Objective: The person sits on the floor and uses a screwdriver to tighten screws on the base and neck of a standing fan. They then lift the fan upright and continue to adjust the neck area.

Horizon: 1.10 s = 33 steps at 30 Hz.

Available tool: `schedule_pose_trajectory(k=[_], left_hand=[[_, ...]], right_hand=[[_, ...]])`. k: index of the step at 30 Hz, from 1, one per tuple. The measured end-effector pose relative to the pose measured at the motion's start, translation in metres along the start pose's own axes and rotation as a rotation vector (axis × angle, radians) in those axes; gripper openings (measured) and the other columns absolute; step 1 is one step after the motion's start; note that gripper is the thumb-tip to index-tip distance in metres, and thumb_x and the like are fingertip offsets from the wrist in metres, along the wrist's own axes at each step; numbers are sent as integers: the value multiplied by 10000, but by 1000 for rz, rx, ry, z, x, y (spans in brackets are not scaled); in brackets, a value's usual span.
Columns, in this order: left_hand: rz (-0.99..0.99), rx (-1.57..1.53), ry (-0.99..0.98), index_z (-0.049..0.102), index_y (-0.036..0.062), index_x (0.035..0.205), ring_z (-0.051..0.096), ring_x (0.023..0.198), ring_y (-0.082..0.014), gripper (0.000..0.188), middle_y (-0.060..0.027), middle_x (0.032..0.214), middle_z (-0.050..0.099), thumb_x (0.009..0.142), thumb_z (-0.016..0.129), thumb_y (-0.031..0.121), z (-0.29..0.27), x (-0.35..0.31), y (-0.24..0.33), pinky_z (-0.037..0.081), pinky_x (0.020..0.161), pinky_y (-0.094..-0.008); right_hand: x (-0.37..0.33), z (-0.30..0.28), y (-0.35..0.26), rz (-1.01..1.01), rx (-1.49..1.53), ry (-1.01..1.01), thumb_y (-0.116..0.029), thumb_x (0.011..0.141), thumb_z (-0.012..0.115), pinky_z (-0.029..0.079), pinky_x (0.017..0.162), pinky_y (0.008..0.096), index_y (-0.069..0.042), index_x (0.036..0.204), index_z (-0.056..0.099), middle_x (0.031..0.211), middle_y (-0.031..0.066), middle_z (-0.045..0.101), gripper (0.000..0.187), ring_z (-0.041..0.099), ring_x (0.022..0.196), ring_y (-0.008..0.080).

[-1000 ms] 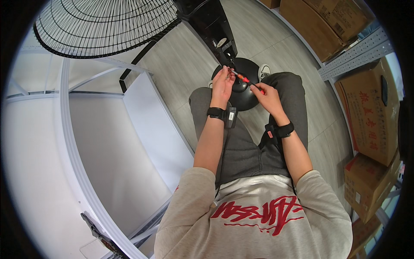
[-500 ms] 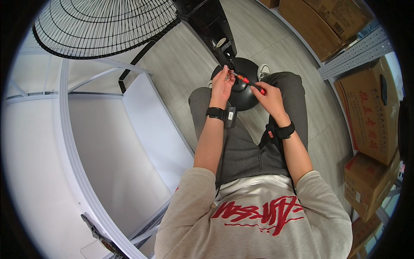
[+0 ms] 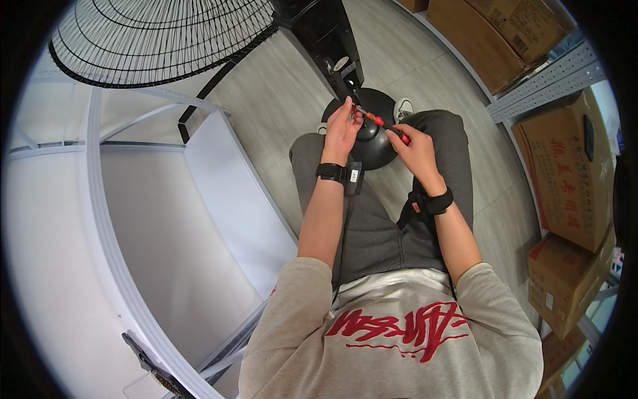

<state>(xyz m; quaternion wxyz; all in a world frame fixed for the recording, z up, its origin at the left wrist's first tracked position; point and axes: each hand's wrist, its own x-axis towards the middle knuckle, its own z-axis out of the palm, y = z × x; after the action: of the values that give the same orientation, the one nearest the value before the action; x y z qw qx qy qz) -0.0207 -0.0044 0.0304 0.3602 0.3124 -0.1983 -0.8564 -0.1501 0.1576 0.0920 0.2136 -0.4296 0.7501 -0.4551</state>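
Observation:
My right hand (image 3: 417, 153) grips the black end of a red and black screwdriver (image 3: 378, 120), which slants up to the left. The tip of the screwdriver reaches my left hand (image 3: 341, 133), whose fingers are curled and pinched together at the lower end of a black fan column (image 3: 323, 50). Whatever those fingers hold is too small to make out. Below both hands lies the round black base (image 3: 380, 147) of the fan, between my feet. A wide black wire fan grille (image 3: 166, 40) extends from the column at the upper left.
To the left stands a white metal shelf frame (image 3: 100, 179) with a pale panel (image 3: 232, 193). On the right, a grey perforated rack (image 3: 545, 80) carries brown cardboard boxes (image 3: 565, 179), one with a dark flat object (image 3: 589, 137) on it. Grey wood-look flooring (image 3: 266, 113) runs between them.
Both hands and the screwdriver keep nearly the same place and grip. The whole view has shifted very slightly.

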Motion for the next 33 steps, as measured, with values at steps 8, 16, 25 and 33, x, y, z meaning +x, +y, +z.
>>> schedule_pose_trajectory(k=[8, 16, 25, 33], left_hand=[[-3, -38, 10, 613, 0, 1017, 570, 797, -154, 426, -79, 893, 614, 990, 612, 425, 13, -3, -2, 484, 702, -275], [24, -75, 78, 588, -12, 1030, 542, 809, -182, 313, -102, 943, 582, 1009, 597, 300, -6, 9, -6, 480, 703, -283], [23, -82, 123, 576, -23, 1015, 539, 804, -192, 234, -109, 941, 577, 1004, 580, 211, -9, 9, -4, 482, 688, -290], [23, -71, 131, 580, -17, 999, 549, 779, -188, 220, -101, 910, 580, 1007, 569, 202, -8, 8, -4, 479, 675, -290]], right_hand=[[5, -3, -1, 121, 139, 110, -294, 896, 734, 431, 549, 275, -2, 1055, 720, 616, 55, 574, 333, 524, 576, 96], [32, -23, -36, 127, 64, 150, -327, 908, 715, 373, 505, 258, -14, 1036, 727, 556, -3, 502, 339, 450, 523, 55], [47, -17, -35, 97, 35, 155, -330, 916, 717, 315, 508, 252, -31, 1049, 737, 595, -49, 455, 327, 410, 562, 42], [56, -14, -38, 53, 6, 129, -341, 909, 718, 337, 520, 260, -30, 1037, 735, 601, -25, 487, 337, 435, 574, 59]])
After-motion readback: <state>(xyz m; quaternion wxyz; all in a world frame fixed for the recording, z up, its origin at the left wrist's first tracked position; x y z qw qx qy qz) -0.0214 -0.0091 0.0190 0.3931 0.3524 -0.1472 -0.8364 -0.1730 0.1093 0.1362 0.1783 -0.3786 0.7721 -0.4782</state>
